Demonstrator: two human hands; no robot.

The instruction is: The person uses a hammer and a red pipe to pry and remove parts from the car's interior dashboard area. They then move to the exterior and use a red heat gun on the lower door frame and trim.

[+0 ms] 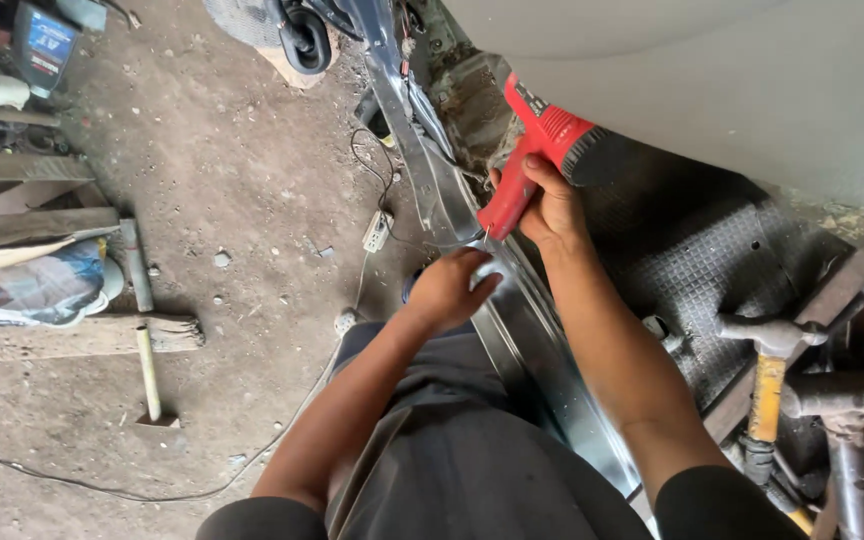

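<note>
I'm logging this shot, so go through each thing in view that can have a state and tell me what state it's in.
right hand: closed on the red power tool's handle
red power tool: held, tip toward the sill
left hand: resting on the metal sill
metal sill: bare, dented
hammer: lying unheld on the rubber mat
wooden mallet: lying on the dirt floor
</note>
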